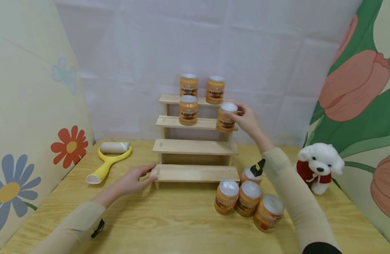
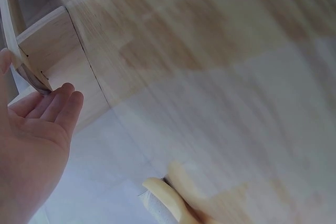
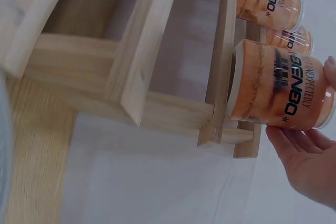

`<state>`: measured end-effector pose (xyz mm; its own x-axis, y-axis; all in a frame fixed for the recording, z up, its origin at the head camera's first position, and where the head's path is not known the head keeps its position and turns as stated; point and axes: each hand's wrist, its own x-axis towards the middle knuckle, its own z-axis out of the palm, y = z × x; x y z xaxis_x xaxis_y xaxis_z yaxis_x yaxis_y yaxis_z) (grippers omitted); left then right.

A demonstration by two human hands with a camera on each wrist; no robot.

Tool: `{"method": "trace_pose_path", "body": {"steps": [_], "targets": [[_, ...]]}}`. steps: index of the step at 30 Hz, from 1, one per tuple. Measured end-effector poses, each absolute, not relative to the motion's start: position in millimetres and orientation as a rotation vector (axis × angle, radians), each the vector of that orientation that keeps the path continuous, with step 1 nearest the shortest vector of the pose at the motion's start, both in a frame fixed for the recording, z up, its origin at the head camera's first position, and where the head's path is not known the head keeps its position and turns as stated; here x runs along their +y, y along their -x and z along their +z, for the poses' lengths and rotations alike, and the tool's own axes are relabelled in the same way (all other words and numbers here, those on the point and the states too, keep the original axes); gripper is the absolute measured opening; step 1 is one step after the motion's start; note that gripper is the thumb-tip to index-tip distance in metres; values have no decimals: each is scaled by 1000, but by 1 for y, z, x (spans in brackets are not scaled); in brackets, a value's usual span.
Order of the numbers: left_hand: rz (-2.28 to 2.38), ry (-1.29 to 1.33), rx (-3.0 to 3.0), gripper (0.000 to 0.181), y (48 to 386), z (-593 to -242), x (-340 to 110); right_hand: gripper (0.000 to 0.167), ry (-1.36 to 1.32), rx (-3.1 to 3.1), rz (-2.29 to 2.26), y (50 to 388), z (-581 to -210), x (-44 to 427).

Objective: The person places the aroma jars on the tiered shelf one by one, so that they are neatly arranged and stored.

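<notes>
My right hand (image 1: 248,121) holds an orange can (image 1: 226,121) with a silver top between thumb and fingers. The can is at the right end of the second tier from the top of a wooden stepped rack (image 1: 195,147). In the right wrist view the held can (image 3: 281,85) is close against the shelf board; whether it bears on it I cannot tell. My left hand (image 1: 136,180) grips the left end of the lowest tier, fingers by its edge in the left wrist view. Two cans (image 1: 215,91) stand on the top tier, and another can (image 1: 188,111) on the second, towards the left.
Several more orange cans (image 1: 248,199) stand on the table (image 1: 169,225), right of the rack's front. A yellow-handled lint roller (image 1: 107,164) lies on the left. A white plush dog (image 1: 320,165) in red sits at the right. A white cloth (image 1: 134,70) hangs behind.
</notes>
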<state>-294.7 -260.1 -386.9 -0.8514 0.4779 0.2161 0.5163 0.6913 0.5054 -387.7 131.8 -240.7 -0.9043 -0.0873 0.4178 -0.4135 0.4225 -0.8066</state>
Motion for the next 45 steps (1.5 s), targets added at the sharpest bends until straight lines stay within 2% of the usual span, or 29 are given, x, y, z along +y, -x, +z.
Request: {"method": "trace_pose_path", "body": {"steps": [12,20,29,37,45], "targets": [[-893,840,-2817,62,294,-388,-259,60,-406,-2375,1586,400,-245,115],[-879,850,-2814,61,295,-385,-260,47,-427,-2296,1570,409,-245,101],[-864,861,-2815,62,296,-386,-261,53,-428,-2296,1499,408,-252,96],[-874,856,-2823,62,295,-388,-259,68,-455,-2436,1527,398,-269,108],[-868,850,-2831,62,295,-387,-260,58,-444,-2464,1578,397,-276,113]]}}
